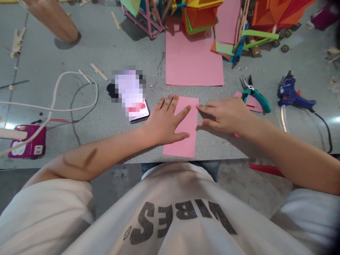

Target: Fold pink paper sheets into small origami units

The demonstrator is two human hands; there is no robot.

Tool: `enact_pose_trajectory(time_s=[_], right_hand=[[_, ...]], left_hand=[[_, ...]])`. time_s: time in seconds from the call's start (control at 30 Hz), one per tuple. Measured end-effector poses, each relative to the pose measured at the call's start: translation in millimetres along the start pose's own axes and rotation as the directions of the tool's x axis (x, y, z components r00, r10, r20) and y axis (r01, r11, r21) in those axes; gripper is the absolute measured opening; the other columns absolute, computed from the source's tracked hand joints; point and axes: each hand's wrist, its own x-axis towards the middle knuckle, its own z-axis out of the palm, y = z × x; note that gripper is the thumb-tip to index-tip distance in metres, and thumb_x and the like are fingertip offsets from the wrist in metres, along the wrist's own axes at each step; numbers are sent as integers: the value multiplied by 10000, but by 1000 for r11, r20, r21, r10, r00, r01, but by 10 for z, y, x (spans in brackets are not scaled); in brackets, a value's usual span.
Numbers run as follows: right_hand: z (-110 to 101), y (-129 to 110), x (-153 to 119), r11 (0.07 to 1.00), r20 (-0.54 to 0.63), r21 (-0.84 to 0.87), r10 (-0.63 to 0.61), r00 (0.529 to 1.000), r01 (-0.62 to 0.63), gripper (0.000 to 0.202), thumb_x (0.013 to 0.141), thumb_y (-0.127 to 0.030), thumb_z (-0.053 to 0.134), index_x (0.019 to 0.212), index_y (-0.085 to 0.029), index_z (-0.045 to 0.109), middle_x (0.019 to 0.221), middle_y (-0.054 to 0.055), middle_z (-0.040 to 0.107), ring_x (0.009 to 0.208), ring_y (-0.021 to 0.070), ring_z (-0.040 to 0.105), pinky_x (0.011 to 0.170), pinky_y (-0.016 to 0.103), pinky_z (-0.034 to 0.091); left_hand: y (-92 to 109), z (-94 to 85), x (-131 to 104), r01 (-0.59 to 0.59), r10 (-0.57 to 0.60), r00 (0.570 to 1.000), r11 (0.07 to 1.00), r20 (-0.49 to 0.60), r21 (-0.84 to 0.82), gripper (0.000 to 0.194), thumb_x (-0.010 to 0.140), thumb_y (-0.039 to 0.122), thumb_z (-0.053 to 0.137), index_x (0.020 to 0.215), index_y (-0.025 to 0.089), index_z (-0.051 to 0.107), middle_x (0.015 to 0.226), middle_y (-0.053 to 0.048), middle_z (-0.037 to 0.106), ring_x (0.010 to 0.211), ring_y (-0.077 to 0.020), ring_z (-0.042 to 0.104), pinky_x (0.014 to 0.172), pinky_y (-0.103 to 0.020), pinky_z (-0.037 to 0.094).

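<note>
A narrow strip of pink paper (pixel 182 147), perhaps folded, lies lengthwise near the table's front edge. My left hand (pixel 164 122) rests flat on its left side with the fingers spread, the thumb and index finger reaching across it. At the strip's right edge is my right hand (pixel 225 115), index finger and thumb stretched out and apart, the index fingertip at or just beside the edge. The other fingers of that hand are partly curled, and nothing shows in its grasp.
Beyond the strip lies a larger pink sheet (pixel 193 67). A phone (pixel 142 115), partly blurred, is on the left. Pliers (pixel 256 97) and a blue glue gun (pixel 294 94) sit on the right. A magenta socket box (pixel 39 141) and white cable (pixel 54 92) are far left; coloured paper shapes (pixel 202 16) stand behind.
</note>
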Motion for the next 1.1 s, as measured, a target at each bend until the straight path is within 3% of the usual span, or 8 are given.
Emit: enact_pose_trajectory(time_s=[0.17, 0.37, 0.6, 0.7, 0.9, 1.1], right_hand=[[-97, -27, 113, 996, 39, -27, 82, 996, -81, 826, 1126, -790, 392, 1584, -180, 707, 1217, 209, 835, 924, 356, 711, 696, 386, 242], [-124, -195, 224, 969, -37, -27, 244, 969, -245, 886, 1112, -815, 365, 1589, -125, 652, 1377, 263, 783, 1003, 417, 741, 708, 415, 341], [31, -275, 312, 943, -141, 254, 257, 956, -216, 686, 970, -787, 717, 1322, -201, 657, 1390, 221, 670, 1245, 437, 694, 872, 489, 539], [68, -261, 309, 933, -166, 303, 253, 953, -195, 635, 925, -736, 798, 1250, -216, 635, 1352, 212, 672, 1256, 446, 691, 941, 543, 568], [46, -284, 276, 911, -110, 337, 290, 951, -239, 728, 899, -652, 847, 1422, -209, 603, 1420, 222, 724, 1248, 464, 722, 948, 563, 577], [43, -305, 292, 887, -101, 359, 346, 933, -290, 684, 864, -667, 877, 1320, -223, 626, 1390, 215, 734, 1162, 446, 734, 886, 528, 560]], left_hand=[[1, -9, -11, -10, 10, 1000, 1000, -3, 10, 1064, 1027, 743, 705, 1864, 223, 304, 1942, -277, 156, 1807, -553, 149, 1433, -721, 151], [-6, 44, -25, -11, 12, 998, 1000, -62, 3, 1035, 1023, 727, 715, 1851, 230, 342, 1935, -278, 186, 1799, -547, 195, 1424, -727, 183], [-26, 145, -56, -44, 51, 977, 998, -207, 40, 970, 1072, 685, 647, 1840, 174, 350, 1935, -301, 149, 1795, -581, 161, 1387, -754, 249], [-25, 146, -89, -73, 89, 959, 995, -269, 71, 886, 1111, 621, 598, 1822, 142, 374, 1922, -292, 230, 1790, -530, 247, 1393, -703, 280], [-29, 127, -132, -107, 136, 936, 988, -323, 107, 696, 1158, 548, 513, 1711, 126, 537, 1790, -252, 512, 1640, -414, 515, 1363, -585, 374], [-51, 172, -108, -124, 164, 909, 984, -384, 125, 599, 1142, 545, 551, 1547, 115, 648, 1572, -247, 646, 1353, -400, 660, 1132, -551, 531]])
